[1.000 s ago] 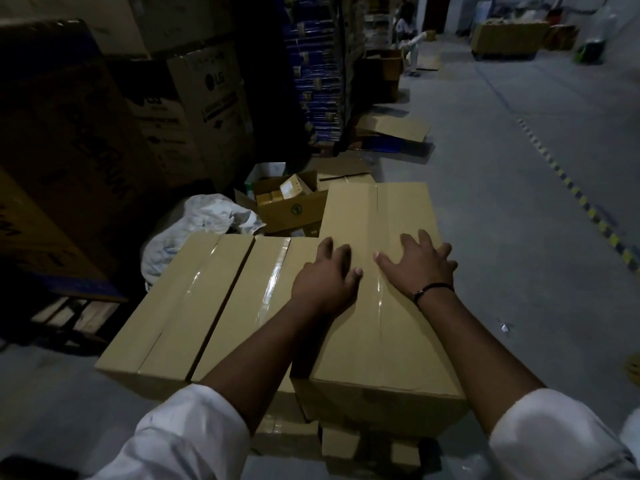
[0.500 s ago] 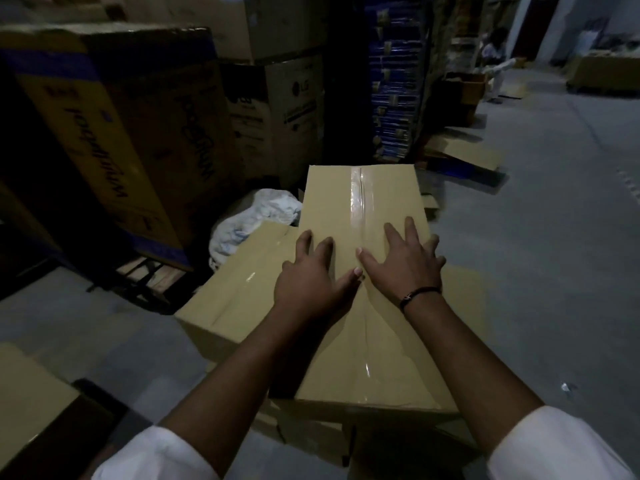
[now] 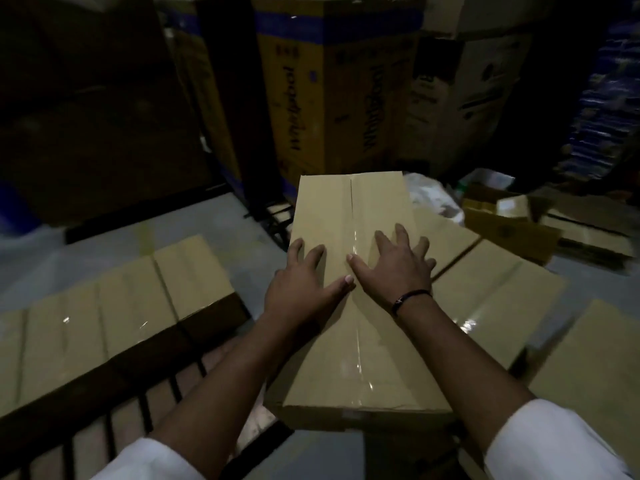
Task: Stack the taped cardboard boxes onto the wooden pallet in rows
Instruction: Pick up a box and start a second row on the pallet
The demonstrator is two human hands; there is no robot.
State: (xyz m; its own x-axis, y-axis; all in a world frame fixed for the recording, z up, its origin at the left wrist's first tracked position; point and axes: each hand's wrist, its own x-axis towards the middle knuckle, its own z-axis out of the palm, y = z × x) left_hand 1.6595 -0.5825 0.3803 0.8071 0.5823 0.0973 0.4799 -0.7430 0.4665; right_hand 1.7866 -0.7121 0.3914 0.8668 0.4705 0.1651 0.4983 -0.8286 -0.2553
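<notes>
We see both hands, left hand (image 3: 304, 289) and right hand (image 3: 394, 268), spread open and flat on top of a taped cardboard box (image 3: 356, 306) held beside the wooden pallet (image 3: 114, 403). With no fingers gripping, it could slide and drop.

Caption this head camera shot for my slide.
Both hands pressed flat on a taped box beside the pallet.

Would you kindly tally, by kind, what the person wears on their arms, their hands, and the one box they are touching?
Hands: 2, left hand and right hand
White sleeves: 2, left sleeve and right sleeve
Black wristband: 1
Taped cardboard box under both hands: 1
Total: 6
</notes>
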